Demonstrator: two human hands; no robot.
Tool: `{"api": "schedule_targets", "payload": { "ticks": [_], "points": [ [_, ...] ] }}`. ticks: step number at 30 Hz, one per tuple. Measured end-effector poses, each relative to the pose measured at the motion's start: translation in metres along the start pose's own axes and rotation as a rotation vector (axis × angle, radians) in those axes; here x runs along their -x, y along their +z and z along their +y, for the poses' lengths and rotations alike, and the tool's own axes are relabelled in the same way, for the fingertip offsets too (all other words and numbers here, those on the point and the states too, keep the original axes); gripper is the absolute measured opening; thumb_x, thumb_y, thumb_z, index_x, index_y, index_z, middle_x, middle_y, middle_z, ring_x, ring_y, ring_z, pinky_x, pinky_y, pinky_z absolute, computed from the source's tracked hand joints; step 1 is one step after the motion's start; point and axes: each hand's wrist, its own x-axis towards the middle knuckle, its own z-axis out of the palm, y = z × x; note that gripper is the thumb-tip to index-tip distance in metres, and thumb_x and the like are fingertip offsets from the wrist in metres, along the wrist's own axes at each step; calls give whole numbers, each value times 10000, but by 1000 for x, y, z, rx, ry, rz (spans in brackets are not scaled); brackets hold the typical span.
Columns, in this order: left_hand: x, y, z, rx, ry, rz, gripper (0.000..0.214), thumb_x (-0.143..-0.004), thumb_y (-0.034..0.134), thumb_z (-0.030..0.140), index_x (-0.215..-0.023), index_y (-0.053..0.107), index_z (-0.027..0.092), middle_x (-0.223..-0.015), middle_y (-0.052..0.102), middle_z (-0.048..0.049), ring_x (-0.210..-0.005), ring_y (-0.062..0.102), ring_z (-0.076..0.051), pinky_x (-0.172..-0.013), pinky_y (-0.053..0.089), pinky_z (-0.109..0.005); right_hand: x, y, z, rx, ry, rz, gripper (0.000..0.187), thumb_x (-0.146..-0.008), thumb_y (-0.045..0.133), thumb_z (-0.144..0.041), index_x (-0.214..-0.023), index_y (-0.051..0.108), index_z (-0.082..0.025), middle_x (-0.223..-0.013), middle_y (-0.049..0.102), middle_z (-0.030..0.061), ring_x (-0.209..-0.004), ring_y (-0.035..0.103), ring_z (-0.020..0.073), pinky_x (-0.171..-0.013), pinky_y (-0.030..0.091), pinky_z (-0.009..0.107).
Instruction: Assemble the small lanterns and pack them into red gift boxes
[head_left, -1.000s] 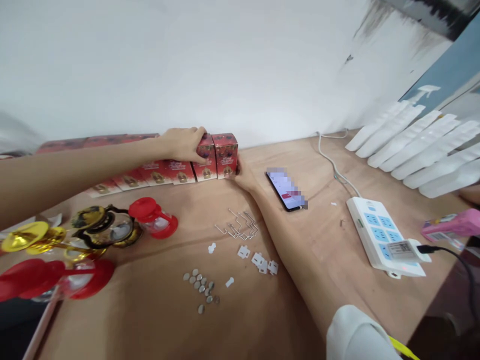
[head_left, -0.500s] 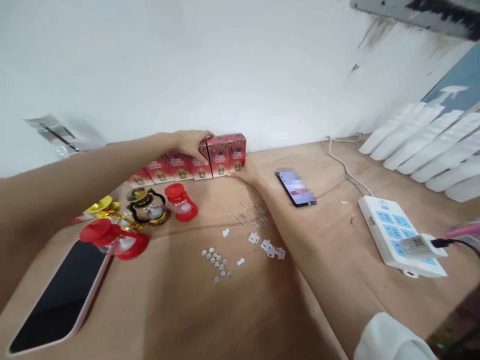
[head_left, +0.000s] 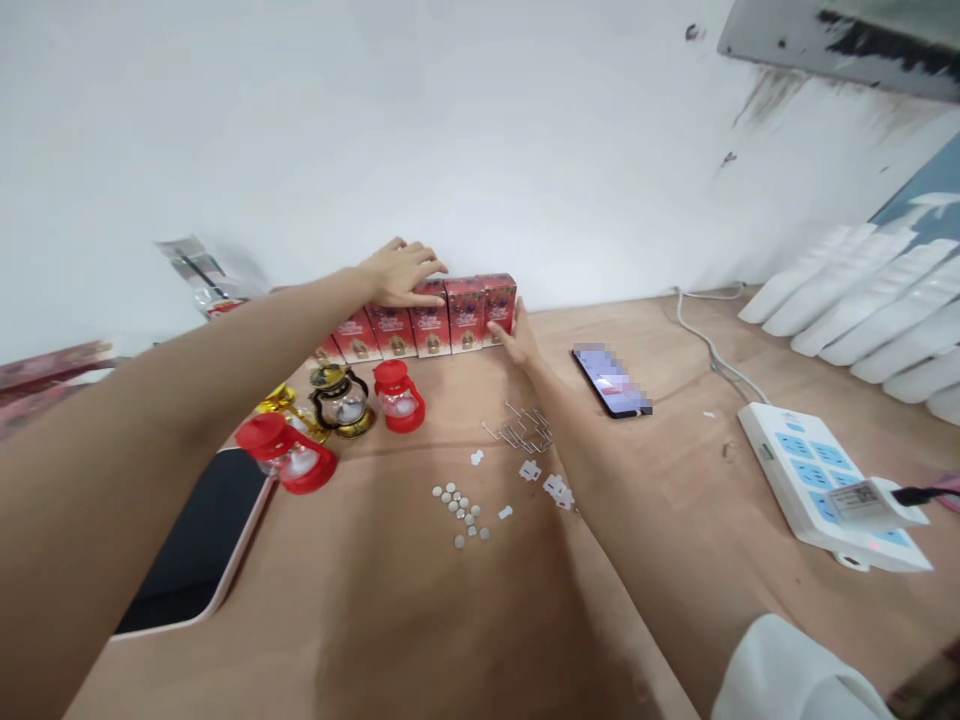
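A row of small red boxes [head_left: 450, 318] stands against the white wall at the back of the wooden table [head_left: 420, 600]. My left hand [head_left: 397, 272] lies flat on top of the row, fingers stretched out. My right hand [head_left: 514, 335] rests open against the right end box, palm to its side. Red toy lanterns [head_left: 397, 395] and a gold-and-black lantern [head_left: 341, 400] stand left of centre. Small button cells [head_left: 459, 505], white plastic tabs [head_left: 547, 485] and bent wire pieces [head_left: 521, 430] lie between my arms.
A phone with a lit screen [head_left: 611, 380] lies right of my right hand. A white power strip [head_left: 825, 480] with a plug sits at the right, white moulded parts [head_left: 862, 300] behind it. A dark phone in a pink case [head_left: 195, 550] lies at the left.
The view has shifted, bringing the left side of the table in. My left hand went from gripping a box to lying flat on the row. My right hand stays at the end box.
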Motion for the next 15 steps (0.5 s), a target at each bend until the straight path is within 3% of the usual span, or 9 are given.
{"api": "schedule_targets", "payload": {
  "ticks": [2, 4, 7, 8, 11, 15],
  "points": [
    [18, -18, -18, -42, 68, 42, 879, -783, 162, 789, -1375, 409, 189, -1495, 337, -57, -1368, 226, -248, -1122, 58, -421, 1, -2, -3, 34, -20, 144, 1001, -750, 425, -765, -1470, 131, -135, -1551, 206, 167, -1450, 189, 271, -1173, 197, 491],
    [44, -42, -42, -70, 95, 46, 933, -758, 71, 822, -1403, 342, 204, -1562, 206, 38, -1379, 109, -166, -1136, -51, -391, -2, -6, -7, 130, -77, 288, 903, -815, 372, -702, -1468, 146, -122, -1542, 230, 175, -1452, 187, 256, -1178, 154, 500],
    [88, -81, -76, -107, 45, 63, 1016, -693, -61, 850, -1426, 262, 225, -1586, 54, 111, -1350, 72, -105, -1135, -155, -362, -21, -24, -23, 313, -97, 561, 710, -911, 231, -551, -1474, 120, -133, -1543, 233, 160, -1469, 116, 243, -1157, 73, 591],
    [103, -92, -85, -114, 8, 60, 1033, -671, -59, 866, -1422, 273, 238, -1583, 51, 129, -1350, 73, -101, -1132, -175, -354, -33, -33, -33, 380, -135, 590, 673, -924, 214, -506, -1477, 107, -139, -1549, 226, 146, -1474, 83, 234, -1151, 55, 608],
    [142, -122, -103, -197, -49, 98, 1000, -697, -70, 836, -1411, 300, 242, -1574, 53, 153, -1369, 94, -74, -1137, -184, -334, -73, -68, -80, 586, -362, 454, 634, -934, 248, -446, -1478, 143, -137, -1567, 200, 107, -1478, 31, 186, -1171, 18, 573],
    [183, -161, -109, -417, 12, 190, 850, -802, -67, 682, -1397, 335, 226, -1574, 87, 130, -1423, 34, -52, -1138, -146, -374, -115, -106, -174, 817, -719, 225, 601, -950, 234, -428, -1439, 237, -80, -1578, 162, 70, -1469, -35, 133, -1170, -61, 525]
  ]
}}
